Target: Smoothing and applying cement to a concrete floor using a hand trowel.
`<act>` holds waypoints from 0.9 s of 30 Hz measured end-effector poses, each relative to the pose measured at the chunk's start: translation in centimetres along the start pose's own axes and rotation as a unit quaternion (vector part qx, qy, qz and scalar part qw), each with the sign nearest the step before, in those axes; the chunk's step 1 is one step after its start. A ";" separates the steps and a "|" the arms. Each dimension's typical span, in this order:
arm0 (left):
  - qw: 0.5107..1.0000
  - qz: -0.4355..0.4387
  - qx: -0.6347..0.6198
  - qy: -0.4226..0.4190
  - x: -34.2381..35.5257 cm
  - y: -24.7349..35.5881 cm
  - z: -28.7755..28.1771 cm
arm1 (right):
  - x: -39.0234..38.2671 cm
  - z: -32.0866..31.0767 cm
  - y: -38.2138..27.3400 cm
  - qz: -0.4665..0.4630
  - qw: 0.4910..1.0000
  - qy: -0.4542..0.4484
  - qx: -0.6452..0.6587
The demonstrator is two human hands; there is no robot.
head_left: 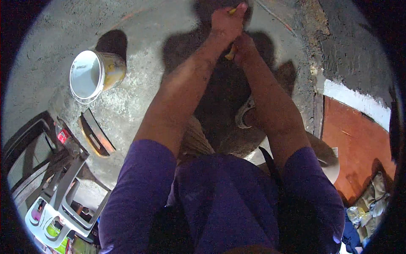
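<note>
Both my arms reach forward, with the hands close together over the grey floor. My left hand is the farther one, its fingers closed around a thin yellowish handle. Just nearer, my right hand is closed too, and a yellowish end sticks out beside it. These look like parts of one long handle, but my hands and the dark shadow hide the rest, so its kind does not show. Below my right forearm, a foot in a light sandal partly shows.
A white bucket lies tilted on the left. Nearer is a long flat tool with a grip. Dark and white plastic chairs crowd the lower left, beside a red-labelled bottle. On the right are a reddish-brown panel and piled bags.
</note>
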State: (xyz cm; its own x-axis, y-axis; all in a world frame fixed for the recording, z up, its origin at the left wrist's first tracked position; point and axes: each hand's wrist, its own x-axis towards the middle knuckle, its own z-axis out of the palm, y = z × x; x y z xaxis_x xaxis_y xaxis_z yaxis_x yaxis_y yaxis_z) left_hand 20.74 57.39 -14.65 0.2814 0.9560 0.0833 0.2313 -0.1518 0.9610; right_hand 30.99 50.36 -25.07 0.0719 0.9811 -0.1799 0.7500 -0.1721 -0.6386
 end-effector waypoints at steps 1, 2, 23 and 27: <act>0.993 0.019 0.107 0.045 0.7 -0.4 1.0 | 0.3 -0.4 -0.7 -0.053 0.976 0.012 -0.211; 0.993 0.019 0.109 0.043 0.9 -1.1 1.8 | 0.1 -1.0 -1.4 0.018 0.999 0.022 -0.032; 0.846 -0.239 0.477 -0.015 -8.6 -5.4 -37.2 | -3.1 0.2 2.3 0.226 0.932 -0.266 0.095; 0.814 -0.249 0.524 0.010 -8.3 -7.6 -37.9 | -5.4 -0.2 -1.8 0.041 0.938 -0.183 -0.293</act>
State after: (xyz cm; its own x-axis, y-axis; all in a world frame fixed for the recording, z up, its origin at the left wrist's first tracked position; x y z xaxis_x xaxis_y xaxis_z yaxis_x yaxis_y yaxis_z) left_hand -18.70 60.14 -12.67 -0.1040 0.9668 -0.2336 0.9830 0.1356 0.1237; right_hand 29.39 45.43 -22.82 -0.0057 0.8522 -0.5232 0.9919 -0.0613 -0.1108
